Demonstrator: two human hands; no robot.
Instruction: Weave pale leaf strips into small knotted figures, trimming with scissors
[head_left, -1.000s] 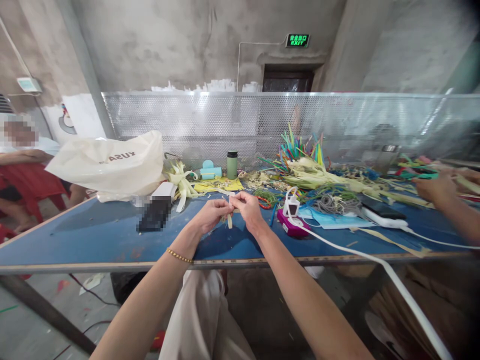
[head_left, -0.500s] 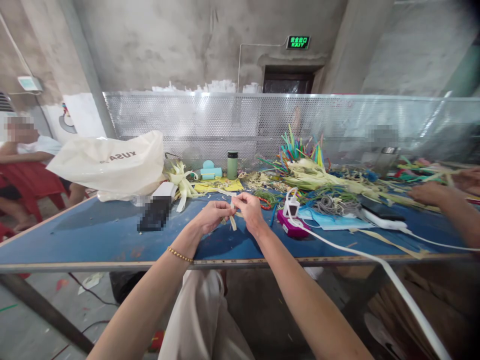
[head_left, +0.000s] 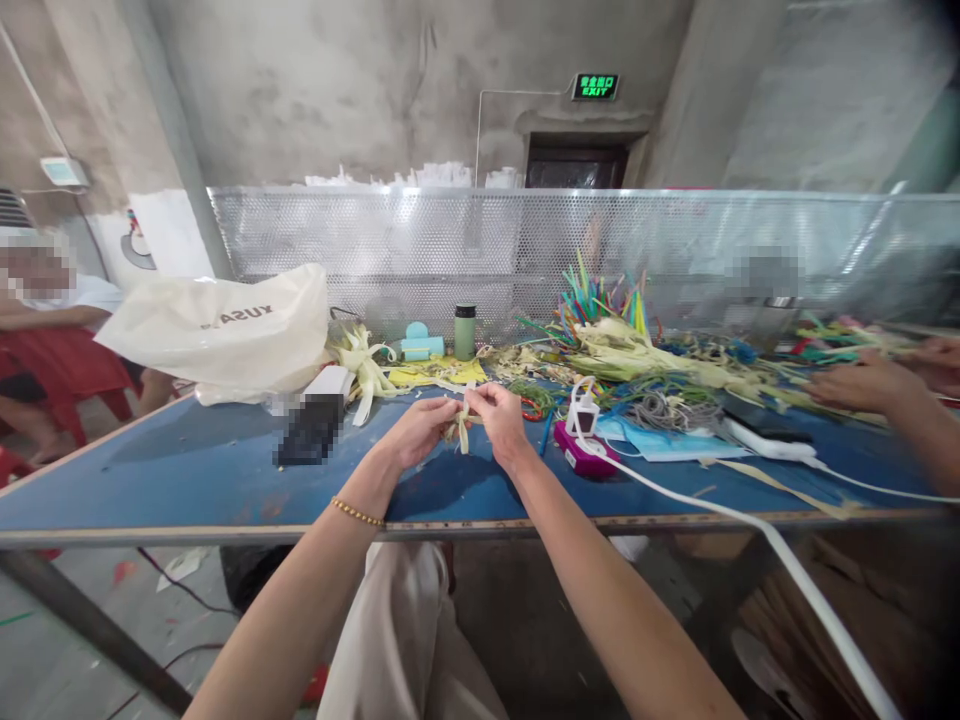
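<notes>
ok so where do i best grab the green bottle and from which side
Probably around the body of the green bottle, below its black lid, coming from the front right. It stands upright with fairly straight sides, which suits a wrapped grip; a light-blue item sits close on its left and the mesh panel is behind.

We see a white bag at the blue bench's far left corner, a green bottle by its back edge, and a magenta box nearer the front edge.
</notes>
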